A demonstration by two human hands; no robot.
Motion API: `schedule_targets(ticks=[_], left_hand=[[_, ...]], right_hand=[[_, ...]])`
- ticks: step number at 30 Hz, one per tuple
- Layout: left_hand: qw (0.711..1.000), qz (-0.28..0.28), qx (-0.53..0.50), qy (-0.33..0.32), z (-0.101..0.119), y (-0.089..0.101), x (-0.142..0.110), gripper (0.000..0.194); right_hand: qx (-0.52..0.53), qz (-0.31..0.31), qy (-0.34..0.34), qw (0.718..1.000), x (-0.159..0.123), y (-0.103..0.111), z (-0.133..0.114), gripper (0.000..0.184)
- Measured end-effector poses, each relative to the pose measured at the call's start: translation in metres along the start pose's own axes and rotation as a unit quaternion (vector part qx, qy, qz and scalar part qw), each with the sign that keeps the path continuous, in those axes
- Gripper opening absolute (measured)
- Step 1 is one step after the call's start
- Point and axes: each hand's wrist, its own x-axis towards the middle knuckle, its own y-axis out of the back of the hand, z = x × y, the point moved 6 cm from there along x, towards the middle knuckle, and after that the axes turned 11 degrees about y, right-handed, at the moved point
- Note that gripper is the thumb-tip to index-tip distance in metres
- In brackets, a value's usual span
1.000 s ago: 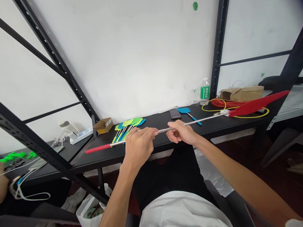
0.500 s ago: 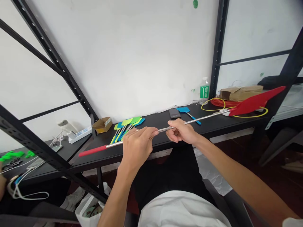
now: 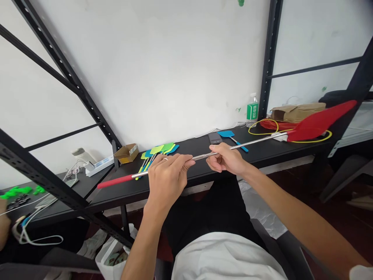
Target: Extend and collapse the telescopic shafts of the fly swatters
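Both of my hands hold a long fly swatter level above the black table, its thin telescopic metal shaft [image 3: 204, 157] running left to right. My left hand [image 3: 168, 175] pinches the shaft with its fingertips, nearer the red handle grip [image 3: 114, 181]. My right hand [image 3: 225, 158] holds it a short way to the right. The wide red swatter head [image 3: 319, 126] sticks out past the far right of the table. A stack of green and blue fly swatters [image 3: 159, 151] lies behind my left hand, and a single blue swatter [image 3: 226, 134] lies behind my right.
A phone [image 3: 215, 138] and a small cardboard box [image 3: 126, 153] lie on the table. Farther right are a water bottle [image 3: 252, 109], yellow cable [image 3: 262, 129] and a brown paper bag [image 3: 297, 112]. Black shelf uprights [image 3: 269, 58] frame the table. A person's arm [image 3: 3, 227] shows at far left.
My hands have drifted slightly apart along the shaft. The swatter has shifted left, and its red head has risen a little in view.
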Motion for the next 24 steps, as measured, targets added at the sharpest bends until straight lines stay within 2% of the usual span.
schedule_targets(ticks=[4, 7, 9, 12, 16, 20, 24], left_hand=[[0.999, -0.037, 0.020, 0.017, 0.001, -0.005, 0.000, 0.024], [0.998, -0.057, 0.020, 0.019, 0.000, -0.006, 0.001, 0.020], [0.998, -0.049, 0.014, 0.021, -0.002, -0.004, 0.002, 0.023], [1.000, -0.009, 0.012, 0.020, -0.003, 0.002, 0.003, 0.013], [1.000, 0.025, 0.002, 0.010, 0.000, 0.004, 0.002, 0.013], [1.000, 0.004, 0.001, 0.017, 0.001, 0.000, 0.002, 0.021], [1.000, -0.024, 0.009, 0.015, -0.002, -0.001, 0.002, 0.018]], right_hand=[[-0.012, -0.004, 0.001, 1.000, 0.000, 0.002, 0.001, 0.064], [-0.012, 0.004, -0.002, 1.000, 0.000, 0.004, 0.001, 0.063], [-0.015, 0.011, 0.002, 1.000, 0.000, 0.005, -0.001, 0.062], [-0.029, 0.018, 0.006, 0.999, 0.000, 0.006, -0.006, 0.063], [-0.042, 0.020, 0.013, 0.999, -0.001, 0.008, -0.010, 0.066], [-0.057, 0.015, 0.009, 0.998, -0.002, 0.010, -0.013, 0.067], [-0.075, 0.031, 0.010, 0.997, -0.002, 0.014, -0.018, 0.064]])
